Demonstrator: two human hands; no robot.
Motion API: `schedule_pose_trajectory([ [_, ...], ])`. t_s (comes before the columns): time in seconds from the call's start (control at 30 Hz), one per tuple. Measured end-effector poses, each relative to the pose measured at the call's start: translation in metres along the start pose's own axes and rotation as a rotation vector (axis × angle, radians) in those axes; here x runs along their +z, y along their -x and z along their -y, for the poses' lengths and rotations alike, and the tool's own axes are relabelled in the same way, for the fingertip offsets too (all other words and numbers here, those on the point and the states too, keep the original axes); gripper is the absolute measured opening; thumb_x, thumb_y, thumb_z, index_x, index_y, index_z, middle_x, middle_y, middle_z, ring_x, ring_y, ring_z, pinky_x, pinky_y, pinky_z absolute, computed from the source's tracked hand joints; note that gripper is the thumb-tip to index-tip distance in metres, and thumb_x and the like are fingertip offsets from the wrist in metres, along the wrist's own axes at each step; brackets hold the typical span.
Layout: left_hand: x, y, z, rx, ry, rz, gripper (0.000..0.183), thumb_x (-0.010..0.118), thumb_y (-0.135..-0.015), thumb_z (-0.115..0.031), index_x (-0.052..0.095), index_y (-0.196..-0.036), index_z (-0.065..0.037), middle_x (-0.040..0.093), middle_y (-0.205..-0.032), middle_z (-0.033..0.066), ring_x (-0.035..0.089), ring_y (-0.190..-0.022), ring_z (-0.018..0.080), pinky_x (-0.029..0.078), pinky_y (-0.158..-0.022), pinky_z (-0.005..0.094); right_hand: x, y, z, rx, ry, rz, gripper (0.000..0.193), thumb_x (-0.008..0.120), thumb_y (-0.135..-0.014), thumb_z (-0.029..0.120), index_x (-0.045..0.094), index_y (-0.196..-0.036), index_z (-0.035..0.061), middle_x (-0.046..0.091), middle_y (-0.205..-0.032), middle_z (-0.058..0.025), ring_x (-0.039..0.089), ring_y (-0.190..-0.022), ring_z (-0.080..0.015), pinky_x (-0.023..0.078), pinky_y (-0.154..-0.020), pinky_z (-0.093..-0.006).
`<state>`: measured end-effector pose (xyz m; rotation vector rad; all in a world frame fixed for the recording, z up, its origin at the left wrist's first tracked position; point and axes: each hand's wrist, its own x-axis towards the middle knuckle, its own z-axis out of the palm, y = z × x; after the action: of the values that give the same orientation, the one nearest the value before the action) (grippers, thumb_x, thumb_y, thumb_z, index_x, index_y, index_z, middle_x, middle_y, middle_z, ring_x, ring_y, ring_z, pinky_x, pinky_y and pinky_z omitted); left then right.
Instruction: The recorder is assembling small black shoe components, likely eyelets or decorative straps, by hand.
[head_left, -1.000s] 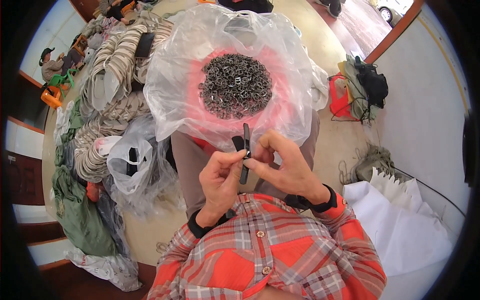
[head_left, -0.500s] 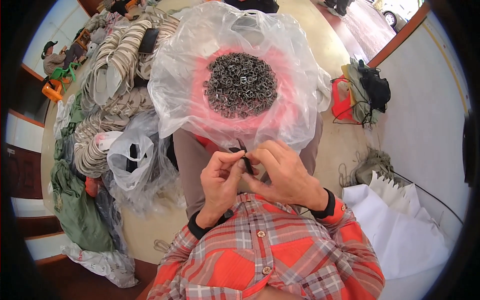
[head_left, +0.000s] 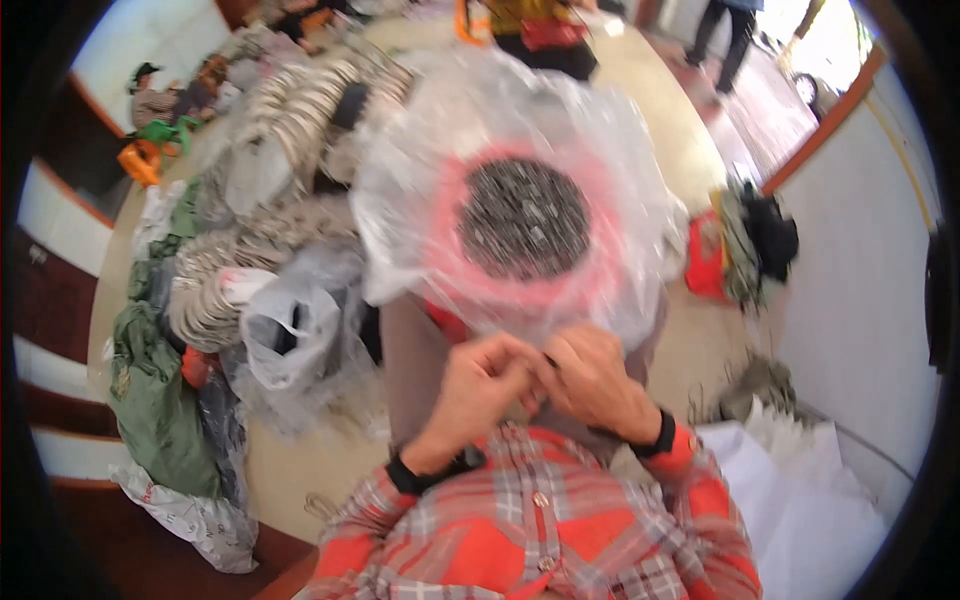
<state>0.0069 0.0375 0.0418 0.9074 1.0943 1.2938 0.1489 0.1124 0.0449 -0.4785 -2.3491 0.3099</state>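
Observation:
My left hand (head_left: 482,388) and my right hand (head_left: 598,382) meet above my lap, fingertips pressed close together. Both are closed in a pinch. A small dark bit of a black strap (head_left: 551,362) shows at the fingers of my right hand; the rest of it is covered. Whatever my left fingers grip cannot be made out. Just beyond the hands, a heap of small dark metal buckles (head_left: 525,220) lies in a clear plastic bag (head_left: 400,215), which lines a red, round container (head_left: 448,180). The picture is blurred by motion.
To the left lie bundles of beige straps or soles (head_left: 205,310), a clear plastic bag (head_left: 290,330) and green cloth (head_left: 155,400). A red stool (head_left: 704,258) with bags stands at right, near white sheets (head_left: 790,500). Other people are farther off.
The view has shifted, so the scene sits lower and farther right. My hands have drawn closer together, and the black strap, plainly visible before, is now mostly hidden by my fingers.

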Motion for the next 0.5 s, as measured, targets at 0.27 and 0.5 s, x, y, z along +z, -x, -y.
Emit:
schedule_pose_trajectory([
  [0.27,0.012,0.018,0.010,-0.063,0.228,-0.047,0.010,0.051,-0.088,-0.008,0.056,-0.093,-0.001,0.059,-0.071,0.0034,0.054,-0.054,0.0066,0.043,-0.049,0.0196,-0.004,0.004,0.027,0.660,-0.445,-0.067,0.019,0.058,-0.077,0.005,0.049,-0.060,0.0017,0.046,-0.052,-0.0131,0.046,-0.043,-0.0272,0.035,-0.042,-0.0347],
  [0.5,0.011,0.037,0.018,-0.077,0.113,-0.053,0.016,0.055,-0.087,-0.014,0.056,-0.096,-0.001,0.059,-0.068,0.0007,0.053,-0.054,0.0045,0.041,-0.048,0.0187,-0.014,0.003,0.024,-0.137,-0.038,0.152,0.015,0.064,-0.065,0.006,0.049,-0.063,0.0074,0.044,-0.058,-0.0060,0.045,-0.052,-0.0233,0.033,-0.051,-0.0344],
])
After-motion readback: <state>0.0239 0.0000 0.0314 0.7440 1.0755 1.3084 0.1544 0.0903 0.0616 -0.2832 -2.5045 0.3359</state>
